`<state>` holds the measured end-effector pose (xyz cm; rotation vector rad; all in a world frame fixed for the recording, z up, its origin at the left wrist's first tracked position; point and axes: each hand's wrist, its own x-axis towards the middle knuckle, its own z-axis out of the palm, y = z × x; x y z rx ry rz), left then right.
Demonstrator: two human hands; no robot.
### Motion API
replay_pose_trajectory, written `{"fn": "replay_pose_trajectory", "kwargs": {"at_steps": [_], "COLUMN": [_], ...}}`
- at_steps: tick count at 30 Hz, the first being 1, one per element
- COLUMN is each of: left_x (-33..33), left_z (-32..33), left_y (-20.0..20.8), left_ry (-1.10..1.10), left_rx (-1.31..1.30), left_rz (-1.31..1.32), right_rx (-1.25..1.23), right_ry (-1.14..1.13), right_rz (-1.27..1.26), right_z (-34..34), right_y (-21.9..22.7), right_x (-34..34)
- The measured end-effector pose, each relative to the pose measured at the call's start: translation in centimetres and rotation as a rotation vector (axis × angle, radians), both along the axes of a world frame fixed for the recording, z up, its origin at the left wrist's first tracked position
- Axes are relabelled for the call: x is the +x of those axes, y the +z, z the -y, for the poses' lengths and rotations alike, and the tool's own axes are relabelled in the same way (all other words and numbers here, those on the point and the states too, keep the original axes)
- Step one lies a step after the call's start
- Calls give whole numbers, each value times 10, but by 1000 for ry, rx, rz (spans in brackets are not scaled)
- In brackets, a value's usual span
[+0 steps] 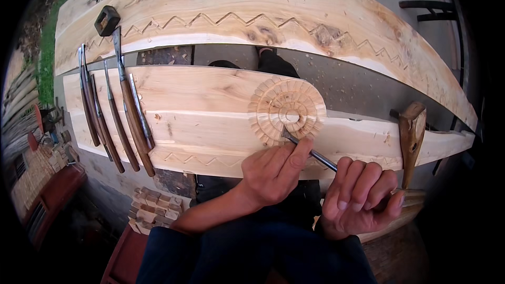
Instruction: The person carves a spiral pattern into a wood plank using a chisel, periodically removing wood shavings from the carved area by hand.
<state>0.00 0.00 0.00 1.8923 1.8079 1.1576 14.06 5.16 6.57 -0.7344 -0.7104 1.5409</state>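
A carving chisel (323,160) slants across the front edge of a round carved rosette (263,106), which has rings of notches around a small centre disc. The blade touches the rosette just below that disc. My left hand (276,171) is closed around the chisel near its blade, with fingers resting by the wood. Farther back on the tool, my right hand (360,194) has its fingers curled round the handle end, which they hide. The rosette is cut into a long pale plank (210,92) with a faint zigzag line along its near edge.
Several chisels (117,126) lie side by side on the plank's left end, near a dark square-sided object (107,20). A wooden mallet (412,129) rests at the right. Beyond lies a second plank (173,0) with a zigzag groove. Small wood blocks (155,210) are stacked lower left.
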Motion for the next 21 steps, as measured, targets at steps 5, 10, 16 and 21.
{"fn": "replay_pose_trajectory", "kwargs": {"at_steps": [5, 10, 16, 21], "left_x": [0, 1, 1, 1], "left_z": [0, -1, -1, 0], "left_y": [-3, -5, -5, -5], "left_ry": [-8, 5, 5, 5], "left_rx": [15, 24, 17, 15], "left_rz": [-56, -48, -58, -61], "right_rx": [-10, -23, -15, -8], "right_ry": [-6, -9, -19, -20], "right_rz": [-22, -33, -25, -14], "right_z": [-2, -5, -3, -2], "right_y": [0, 0, -2, -2], "right_x": [0, 0, 0, 0]}}
